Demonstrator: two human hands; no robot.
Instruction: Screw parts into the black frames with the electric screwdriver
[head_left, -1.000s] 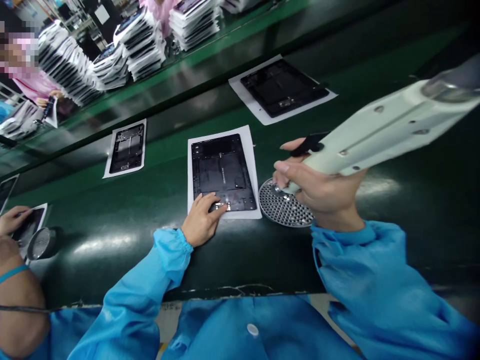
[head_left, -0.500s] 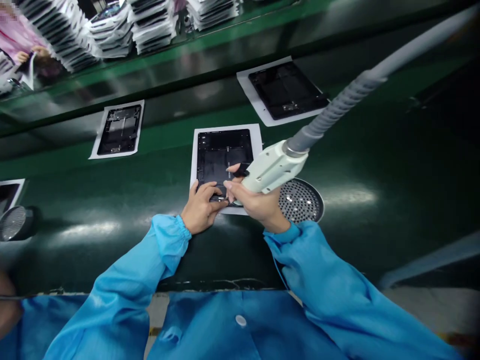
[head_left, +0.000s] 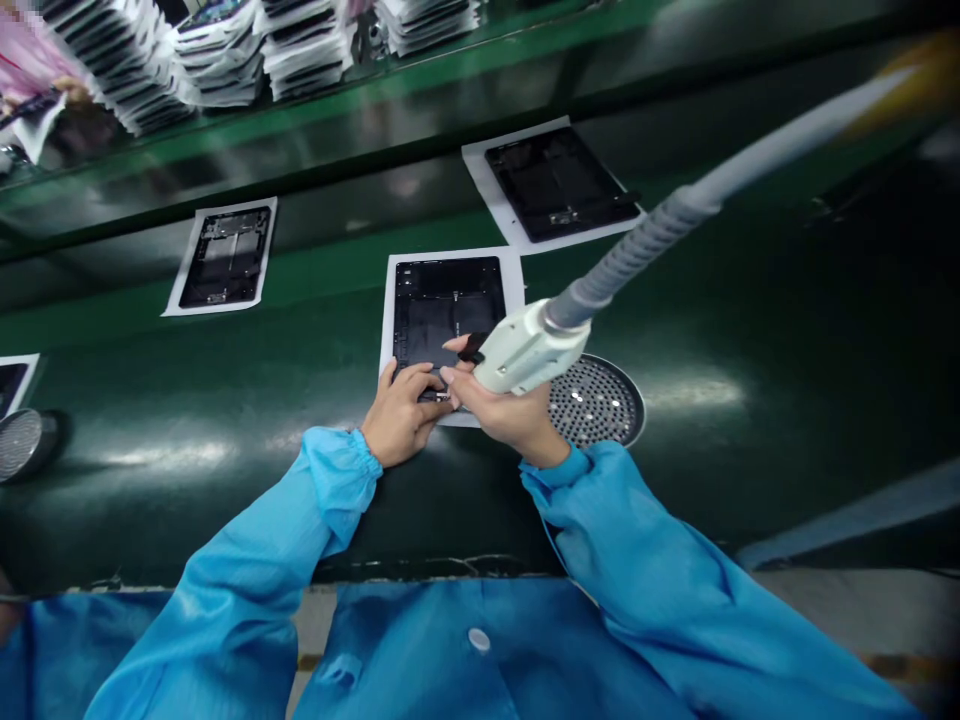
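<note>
In the head view, a black tablet housing (head_left: 431, 320) with its inside facing up lies on a white sheet (head_left: 511, 265). My left hand (head_left: 405, 415) rests on its lower left edge, fingers spread, the thumb and index finger beside a small connector part (head_left: 439, 397). My right hand (head_left: 517, 420) is wrapped round a pale green electric screwdriver (head_left: 529, 352) with a black lever (head_left: 472, 347) and a thick grey sleeve. The driver leans over the housing's lower right corner; its tip is hidden by my fingers. Right of it stands a round dish (head_left: 596, 405) with many holes.
Two more housings, one at the back left (head_left: 229, 255) and one at the back right (head_left: 559, 185), lie on white sheets. Another round dish (head_left: 26, 445) is at far left. On the raised shelf (head_left: 420, 90) are stacks (head_left: 304, 50) of wrapped panels and, beyond, a person in pink.
My right hand and the screwdriver have shifted slightly left and down. Both rear housings appear a little further left. My left hand and the middle housing have hardly moved.
</note>
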